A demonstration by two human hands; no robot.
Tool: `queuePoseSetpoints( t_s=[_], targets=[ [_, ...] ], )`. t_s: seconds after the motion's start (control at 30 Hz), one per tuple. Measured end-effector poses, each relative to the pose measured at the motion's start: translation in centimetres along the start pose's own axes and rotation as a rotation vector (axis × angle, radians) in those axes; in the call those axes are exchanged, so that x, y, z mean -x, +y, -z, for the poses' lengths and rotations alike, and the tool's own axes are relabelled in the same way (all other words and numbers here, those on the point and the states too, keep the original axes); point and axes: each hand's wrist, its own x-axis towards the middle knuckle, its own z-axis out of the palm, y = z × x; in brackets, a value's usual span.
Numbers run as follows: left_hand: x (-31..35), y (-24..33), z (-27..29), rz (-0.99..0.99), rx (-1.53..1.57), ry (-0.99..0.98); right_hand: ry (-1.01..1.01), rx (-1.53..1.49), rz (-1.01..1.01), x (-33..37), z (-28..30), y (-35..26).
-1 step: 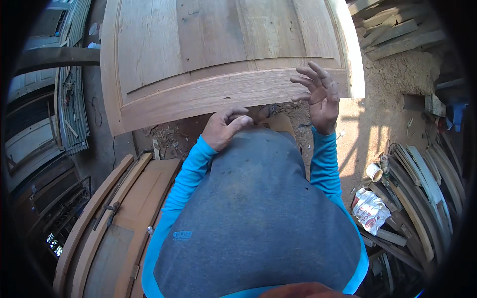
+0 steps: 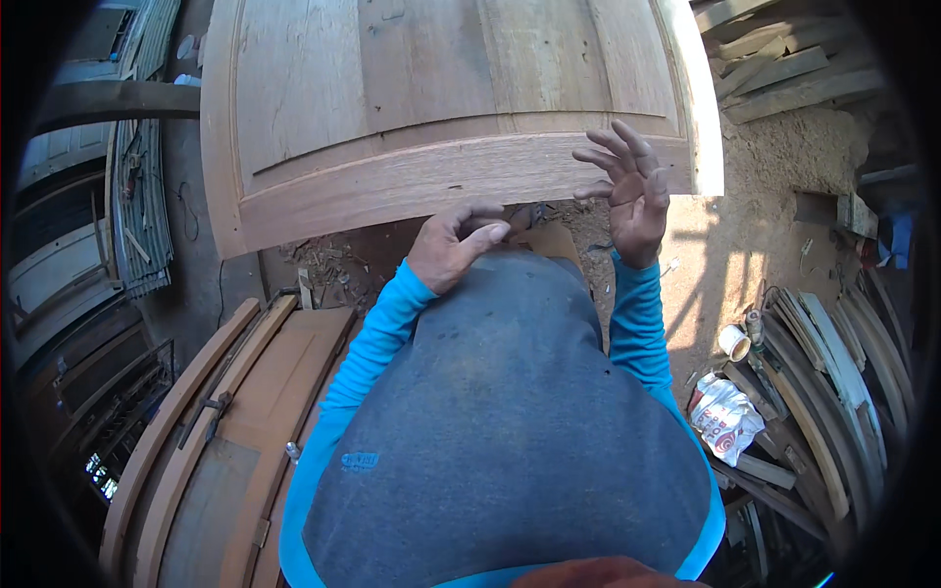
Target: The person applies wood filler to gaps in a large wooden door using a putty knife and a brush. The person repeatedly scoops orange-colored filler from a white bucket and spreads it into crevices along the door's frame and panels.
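A pale wooden panelled door (image 2: 431, 78) lies in front of me, its near rail facing my body. My left hand (image 2: 453, 250) hovers by my belly, just short of the door's near edge. Its fingers bend loosely, with a gap between them and the thumb, and nothing shows in the grip. Farther right, my right hand (image 2: 635, 201) is raised with its palm turned up and its fingers spread, overlapping the door's edge in view. It holds nothing, and I cannot tell whether it touches the wood.
At left, brown door leaves or frames (image 2: 284, 372) lean together with a bar clamp (image 2: 218, 404) on them. Corrugated sheets (image 2: 145, 211) stand beyond. To the right are stacked boards (image 2: 814, 392), a white sack (image 2: 725, 416), a white cup (image 2: 733, 342) and scrap planks (image 2: 784, 69).
My left hand has shifted slightly to the right, toward the middle of my body. The right hand keeps its raised, spread pose. The whole view has moved a little.
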Motion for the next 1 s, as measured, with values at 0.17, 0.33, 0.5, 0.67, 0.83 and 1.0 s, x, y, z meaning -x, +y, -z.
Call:
queuePoseSetpoints(
  t_s=[0.17,0.33,0.5,0.67,0.83,1.0],
  targets=[
    [2.0,2.4,0.3,-0.195,0.015,0.023,-0.063,0.11,0.146,2.3,-7.7,0.7],
    [3.4,0.3,2.9,-0.543,-0.121,0.143,-0.131,0.141,0.147,4.3,-12.5,1.9],
    [4.3,-1.2,5.2,-0.66,-0.287,0.249,-0.197,0.164,0.059,5.3,-14.8,2.5],
    [5.4,-2.7,6.6,-0.701,-0.38,0.222,-0.266,0.163,-0.093,5.9,-15.8,3.0],
    [6.7,-4.2,7.1,-0.655,-0.391,0.111,-0.215,-0.072,-0.318,7.6,-15.3,4.6],
    [7.0,-5.0,6.9,-0.611,-0.41,0.015,-0.103,-0.209,-0.49,9.0,-14.9,5.0]
  ],
)
